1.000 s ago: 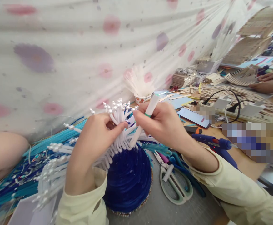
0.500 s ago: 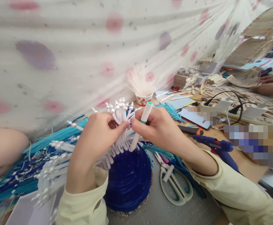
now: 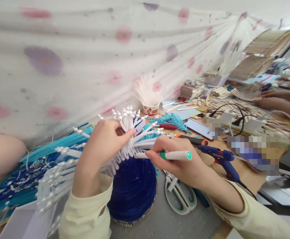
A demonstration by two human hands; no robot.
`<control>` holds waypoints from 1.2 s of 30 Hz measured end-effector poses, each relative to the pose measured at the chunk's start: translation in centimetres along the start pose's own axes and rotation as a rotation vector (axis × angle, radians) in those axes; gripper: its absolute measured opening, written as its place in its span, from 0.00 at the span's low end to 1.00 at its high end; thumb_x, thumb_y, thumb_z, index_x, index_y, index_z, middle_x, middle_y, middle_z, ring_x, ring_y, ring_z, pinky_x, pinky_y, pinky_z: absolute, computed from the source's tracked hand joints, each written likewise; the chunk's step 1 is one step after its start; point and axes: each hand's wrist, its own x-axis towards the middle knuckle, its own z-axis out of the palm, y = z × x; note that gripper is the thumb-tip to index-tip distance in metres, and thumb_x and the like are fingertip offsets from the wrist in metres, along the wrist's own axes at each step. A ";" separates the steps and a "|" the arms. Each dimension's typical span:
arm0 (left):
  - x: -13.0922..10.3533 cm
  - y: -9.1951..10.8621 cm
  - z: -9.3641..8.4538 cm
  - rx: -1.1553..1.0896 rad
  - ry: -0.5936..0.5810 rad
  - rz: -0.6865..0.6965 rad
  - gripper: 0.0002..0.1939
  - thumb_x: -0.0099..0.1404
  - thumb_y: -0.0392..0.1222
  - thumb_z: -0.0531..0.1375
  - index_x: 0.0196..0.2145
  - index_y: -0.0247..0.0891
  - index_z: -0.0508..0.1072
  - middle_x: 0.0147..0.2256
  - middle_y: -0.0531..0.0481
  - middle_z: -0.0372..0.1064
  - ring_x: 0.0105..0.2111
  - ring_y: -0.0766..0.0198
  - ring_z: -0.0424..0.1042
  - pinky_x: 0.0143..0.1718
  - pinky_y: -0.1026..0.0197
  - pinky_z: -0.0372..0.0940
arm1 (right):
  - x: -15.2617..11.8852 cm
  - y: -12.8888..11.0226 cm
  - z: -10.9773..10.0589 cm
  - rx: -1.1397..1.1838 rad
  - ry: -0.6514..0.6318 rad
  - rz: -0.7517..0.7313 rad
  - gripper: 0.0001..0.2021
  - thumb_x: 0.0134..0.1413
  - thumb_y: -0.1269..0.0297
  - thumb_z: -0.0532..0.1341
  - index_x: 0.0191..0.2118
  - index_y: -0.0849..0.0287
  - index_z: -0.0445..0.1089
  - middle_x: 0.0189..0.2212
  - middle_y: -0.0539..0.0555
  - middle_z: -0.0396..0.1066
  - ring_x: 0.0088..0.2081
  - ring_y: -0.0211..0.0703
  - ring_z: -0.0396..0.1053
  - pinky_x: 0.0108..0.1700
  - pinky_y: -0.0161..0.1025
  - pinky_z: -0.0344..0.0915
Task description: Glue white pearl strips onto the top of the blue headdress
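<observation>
My left hand point(image 3: 105, 141) pinches a bunch of white cords point(image 3: 128, 124) tipped with pearl beads. The cords belong to a long fringe that loops over a glossy dark blue mound point(image 3: 132, 196) with a beaded rim. Gripped in my right hand point(image 3: 176, 162) is a white marker pen point(image 3: 176, 155) with a green band and green end. It lies nearly level, its far tip at the base of the looped cords; I cannot tell whether it touches them. More beaded white cords point(image 3: 145, 142) spread out between my hands.
Scissors point(image 3: 181, 197) lie right of the mound. Beyond my right forearm are a blue glue gun point(image 3: 221, 157), a phone point(image 3: 199, 129) and a power strip point(image 3: 254, 124). A paper cup point(image 3: 150, 109) stands by the flowered curtain. Another person's hands point(image 3: 274, 99) are at far right.
My right hand has moved right and down, away from my left fingers. The marker has turned from upright to nearly level. My left hand keeps its hold on the cords.
</observation>
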 end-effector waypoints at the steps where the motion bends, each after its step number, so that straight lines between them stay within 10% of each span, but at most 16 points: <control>1: 0.0 0.0 0.0 -0.004 -0.001 0.001 0.22 0.58 0.50 0.65 0.14 0.41 0.62 0.15 0.57 0.59 0.19 0.65 0.58 0.23 0.61 0.52 | -0.5 -0.2 -0.2 -0.016 -0.016 -0.018 0.12 0.62 0.70 0.64 0.27 0.58 0.66 0.22 0.46 0.69 0.23 0.32 0.64 0.26 0.31 0.58; 17: -0.2 -0.5 -0.3 -0.017 -0.059 0.035 0.24 0.61 0.51 0.62 0.15 0.41 0.58 0.16 0.57 0.56 0.20 0.66 0.58 0.25 0.60 0.49 | -8.1 -0.5 0.7 -0.138 0.417 0.076 0.08 0.60 0.75 0.64 0.39 0.53 0.72 0.31 0.48 0.76 0.32 0.35 0.76 0.35 0.29 0.71; 36: -0.3 -0.3 -0.2 -0.035 -0.048 0.071 0.24 0.61 0.47 0.63 0.14 0.41 0.58 0.14 0.57 0.58 0.18 0.67 0.57 0.23 0.60 0.50 | -7.7 -0.6 3.2 -0.069 0.261 0.035 0.12 0.55 0.78 0.66 0.44 0.57 0.76 0.32 0.51 0.80 0.32 0.37 0.80 0.37 0.28 0.74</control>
